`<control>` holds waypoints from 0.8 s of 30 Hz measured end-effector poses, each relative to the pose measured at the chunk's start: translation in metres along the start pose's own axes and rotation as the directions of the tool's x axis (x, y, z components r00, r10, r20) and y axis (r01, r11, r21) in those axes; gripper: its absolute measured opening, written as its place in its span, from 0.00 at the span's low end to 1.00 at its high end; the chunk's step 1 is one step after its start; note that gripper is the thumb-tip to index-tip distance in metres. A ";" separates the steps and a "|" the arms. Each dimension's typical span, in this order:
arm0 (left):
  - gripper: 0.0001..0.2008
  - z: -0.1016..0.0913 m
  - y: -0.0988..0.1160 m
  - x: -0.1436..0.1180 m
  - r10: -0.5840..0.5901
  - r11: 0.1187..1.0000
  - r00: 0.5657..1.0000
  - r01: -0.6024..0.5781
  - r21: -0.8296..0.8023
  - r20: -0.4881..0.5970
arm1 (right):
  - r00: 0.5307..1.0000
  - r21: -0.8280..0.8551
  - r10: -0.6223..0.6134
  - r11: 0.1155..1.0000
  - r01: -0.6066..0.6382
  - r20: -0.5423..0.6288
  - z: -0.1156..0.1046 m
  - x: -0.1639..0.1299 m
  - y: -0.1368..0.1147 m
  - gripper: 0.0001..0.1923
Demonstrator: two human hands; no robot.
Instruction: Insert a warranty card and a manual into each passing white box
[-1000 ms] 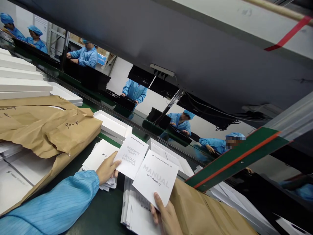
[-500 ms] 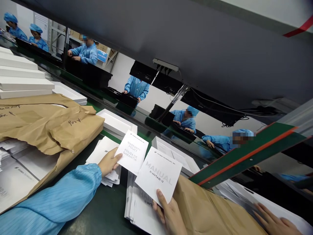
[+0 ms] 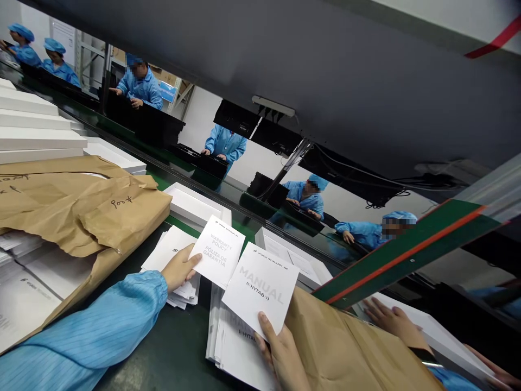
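My left hand (image 3: 179, 267) pinches the left edge of a white warranty leaflet (image 3: 220, 251), thumb on top. In my right hand (image 3: 280, 350) is a white manual (image 3: 260, 288), gripped at its lower corner with the thumb on its cover. The two papers meet or overlap slightly where their edges come together. Below the manual lies a stack of the same manuals (image 3: 240, 358). Behind my left hand sits a loose pile of white leaflets (image 3: 173, 241).
A torn brown paper package (image 3: 122, 217) of printed sheets lies left, another brown package (image 3: 345, 347) right. Open white boxes (image 3: 195, 205) line the belt, with white boxes (image 3: 36, 119) stacked far left. A green board (image 3: 399, 255) slants at right. A co-worker's hand (image 3: 396, 320) reaches in there.
The co-worker's hand at right has moved farther up and left over the white box. My own hands keep their papers almost in place.
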State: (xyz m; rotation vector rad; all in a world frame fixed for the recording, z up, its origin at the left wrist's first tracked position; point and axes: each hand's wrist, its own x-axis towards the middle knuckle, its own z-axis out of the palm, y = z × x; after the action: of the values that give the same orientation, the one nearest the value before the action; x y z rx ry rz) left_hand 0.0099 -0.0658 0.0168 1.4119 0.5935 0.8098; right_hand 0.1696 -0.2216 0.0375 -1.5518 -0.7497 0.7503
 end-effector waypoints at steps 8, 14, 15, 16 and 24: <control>0.20 0.003 0.006 -0.003 -0.013 0.999 1.000 0.013 0.051 -0.001 | 0.987 0.240 0.057 0.966 -0.092 0.147 -0.007 0.001 0.002 0.21; 0.19 0.003 0.007 -0.004 -0.052 0.993 0.999 0.053 0.101 -0.013 | 0.984 0.370 0.121 0.915 -0.162 0.131 -0.010 0.008 0.010 0.17; 0.19 0.004 0.008 -0.004 -0.061 0.992 0.998 0.062 0.108 -0.014 | 0.982 0.377 0.135 0.910 -0.175 0.129 -0.011 0.008 0.010 0.17; 0.19 0.004 0.008 -0.005 -0.069 0.991 0.998 0.070 0.116 -0.015 | 0.981 0.382 0.148 0.905 -0.186 0.125 -0.011 0.009 0.010 0.17; 0.17 0.001 0.010 0.002 -0.045 0.988 0.982 0.070 0.135 -0.183 | 0.980 0.436 0.157 0.879 -0.194 0.120 -0.012 0.010 0.008 0.19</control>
State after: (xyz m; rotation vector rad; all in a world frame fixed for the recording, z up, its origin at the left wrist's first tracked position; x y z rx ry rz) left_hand 0.0103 -0.0653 0.0273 1.4515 0.8408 0.8679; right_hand 0.1857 -0.2215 0.0303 -1.1815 -0.4525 1.0456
